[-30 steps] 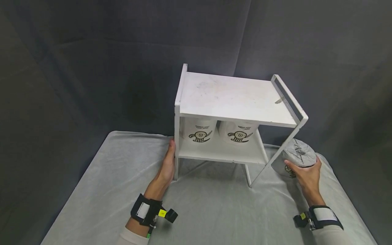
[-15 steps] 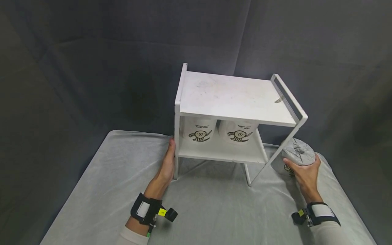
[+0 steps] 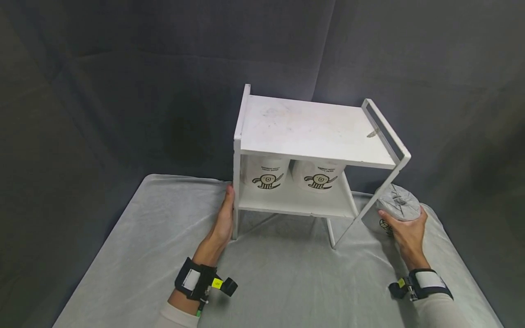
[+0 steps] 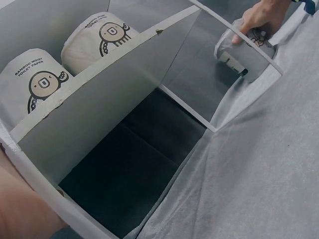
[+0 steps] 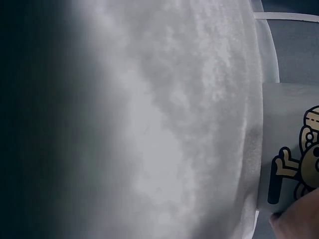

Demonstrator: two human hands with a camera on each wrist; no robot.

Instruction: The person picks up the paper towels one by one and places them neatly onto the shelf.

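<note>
Along the left side of a white two-tier rack (image 3: 316,130), my left hand (image 3: 221,223) rests with its fingers fairly straight. In the left wrist view that hand (image 4: 22,206) is a blur against the side panel. My right hand (image 3: 410,234) grips a wrapped toilet paper roll (image 3: 395,202) standing upright just right of the rack. In the right wrist view the roll's printed wrapper (image 5: 286,124) shows, with a fingertip (image 5: 301,219) at its edge. Two more toilet paper rolls, the left one (image 3: 266,175) and the right one (image 3: 317,177), stand on the lower shelf, tops hidden.
A grey cloth (image 3: 279,273) covers the table under the rack. Behind it hangs a dark grey curtain (image 3: 172,91). The rack's slanted right leg frame (image 3: 379,193) stands between its shelf and the held roll.
My right hand has shifted very slightly left, with the roll still in its grip beside the rack. My left hand stays against the rack's side.
</note>
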